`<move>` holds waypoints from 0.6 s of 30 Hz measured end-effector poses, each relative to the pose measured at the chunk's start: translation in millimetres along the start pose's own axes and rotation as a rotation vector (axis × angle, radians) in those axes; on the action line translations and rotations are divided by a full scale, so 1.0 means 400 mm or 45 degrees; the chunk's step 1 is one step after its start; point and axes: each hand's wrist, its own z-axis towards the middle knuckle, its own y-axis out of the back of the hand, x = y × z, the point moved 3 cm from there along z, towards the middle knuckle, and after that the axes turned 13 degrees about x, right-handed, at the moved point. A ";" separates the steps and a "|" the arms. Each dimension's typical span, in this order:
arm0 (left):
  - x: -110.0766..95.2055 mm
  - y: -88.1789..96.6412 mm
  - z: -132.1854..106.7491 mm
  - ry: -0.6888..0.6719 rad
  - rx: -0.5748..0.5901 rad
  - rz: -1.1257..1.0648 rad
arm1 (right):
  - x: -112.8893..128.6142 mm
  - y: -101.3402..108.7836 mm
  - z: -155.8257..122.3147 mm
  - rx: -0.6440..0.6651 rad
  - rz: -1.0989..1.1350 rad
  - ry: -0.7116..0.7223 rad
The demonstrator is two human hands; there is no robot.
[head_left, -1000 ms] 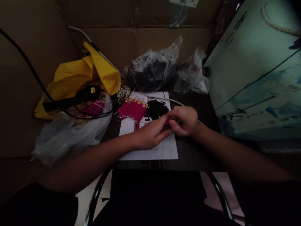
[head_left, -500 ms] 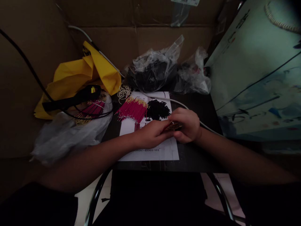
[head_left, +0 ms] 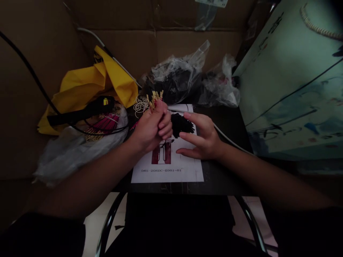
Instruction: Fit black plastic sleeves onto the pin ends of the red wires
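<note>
Tabletop [head_left: 222, 178] below wires [head_left: 155, 98] within left fingers [head_left: 164, 125]

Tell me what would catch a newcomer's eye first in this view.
The yellow plastic bag stands out at upper left against the brown cardboard. At centre, the left hand grips a bundle of gold-tipped magenta pins above a white printed sheet, while the open right hand lies beside a heap of small black pieces.

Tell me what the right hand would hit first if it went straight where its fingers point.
Probably the heap of small black pieces lying ahead of the right hand, though depth is unclear.
</note>
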 end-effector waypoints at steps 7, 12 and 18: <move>-0.021 0.027 0.003 0.017 -0.076 0.009 | -0.003 -0.013 0.000 0.102 0.017 -0.064; 0.065 -0.014 -0.017 0.113 0.112 0.173 | -0.005 -0.001 -0.010 -0.118 0.075 -0.059; 0.129 -0.075 -0.066 0.196 0.541 0.722 | -0.017 -0.005 -0.046 -0.144 0.250 -0.156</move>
